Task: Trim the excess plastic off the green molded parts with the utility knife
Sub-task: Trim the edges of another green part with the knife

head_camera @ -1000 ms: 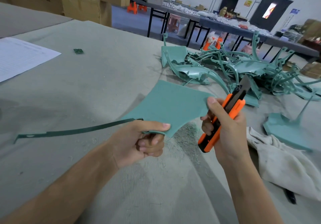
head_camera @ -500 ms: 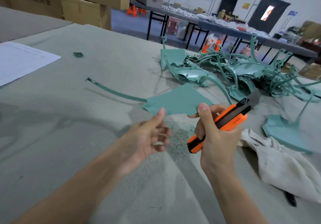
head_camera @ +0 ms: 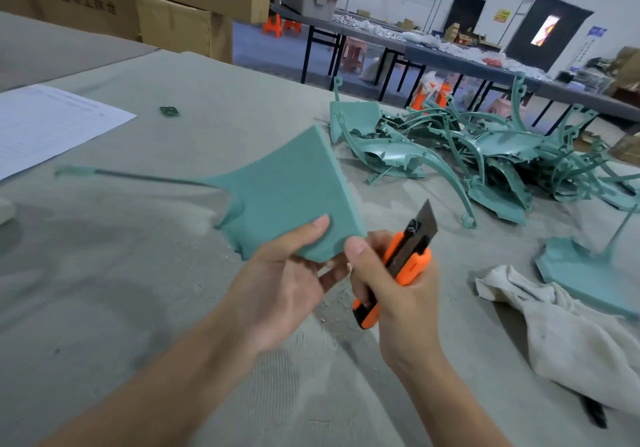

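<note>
green part (head_camera: 284, 197): flat, held aloft | knife (head_camera: 405, 259): orange, blade out

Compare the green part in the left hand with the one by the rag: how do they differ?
The held part is lifted off the table, gripped by the left hand; the other part, by the rag, lies flat, untouched. The held part's thin stem points left; the other part's stem rises up and right. Both are pale green panels with a thin stem.
</note>
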{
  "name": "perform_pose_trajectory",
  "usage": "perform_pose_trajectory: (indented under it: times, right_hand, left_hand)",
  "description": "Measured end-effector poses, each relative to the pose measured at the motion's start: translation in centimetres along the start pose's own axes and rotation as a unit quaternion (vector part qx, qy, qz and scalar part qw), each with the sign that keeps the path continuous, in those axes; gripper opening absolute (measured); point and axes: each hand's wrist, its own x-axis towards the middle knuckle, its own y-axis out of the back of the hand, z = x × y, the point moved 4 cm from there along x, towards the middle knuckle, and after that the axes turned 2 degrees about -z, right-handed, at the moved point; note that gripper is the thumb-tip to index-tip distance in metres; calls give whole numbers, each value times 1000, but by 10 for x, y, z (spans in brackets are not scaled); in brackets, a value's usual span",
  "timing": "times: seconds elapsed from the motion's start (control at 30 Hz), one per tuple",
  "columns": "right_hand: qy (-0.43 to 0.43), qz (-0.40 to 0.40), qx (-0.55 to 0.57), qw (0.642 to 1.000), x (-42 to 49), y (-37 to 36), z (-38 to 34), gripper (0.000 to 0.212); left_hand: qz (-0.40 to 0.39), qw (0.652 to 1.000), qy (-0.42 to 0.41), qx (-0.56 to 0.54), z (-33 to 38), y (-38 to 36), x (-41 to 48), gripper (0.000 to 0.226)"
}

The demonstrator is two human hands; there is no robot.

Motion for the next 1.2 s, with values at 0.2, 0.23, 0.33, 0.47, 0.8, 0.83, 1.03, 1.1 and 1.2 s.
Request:
perform_pose_trajectory:
  times: [0.2, 0.23, 0.33, 0.47, 0.8, 0.83, 1.03, 1.1, 1.2]
  right_hand:
    - [-89, -13, 91, 992, 9, 16, 2, 33]
    - [-102, -24, 90, 990, 9, 17, 4, 32]
    - [-128, -74, 60, 987, 10, 18, 7, 26]
    - [-121, -69, 105, 985, 11, 19, 5, 31]
    - [9, 19, -50, 999, 11, 32, -13, 28]
    - [22, 2, -61, 998, 10, 27, -13, 31]
    - [34, -63, -35, 997, 3, 13, -21, 26]
    - [5, -75, -14, 997, 1, 11, -21, 27]
    - [-14, -101, 10, 995, -2, 4, -20, 35]
  left_hand:
    - [-61, 986, 66, 142, 6, 0, -2, 46]
    - [-69, 985, 82, 136, 6, 0, -3, 44]
    - [-43, 983, 99, 148, 8, 10, -4, 50]
    - [13, 971, 123, 204, 5, 18, -2, 51]
    - [-26, 687, -190, 701, 18, 0, -6, 97]
    - [-81, 619, -188, 758, 12, -2, -8, 106]
    - [-14, 556, -284, 781, 21, -6, -11, 69]
    - [15, 513, -350, 784, 28, -7, -14, 60]
    - [51, 451, -419, 786, 37, -8, -19, 68]
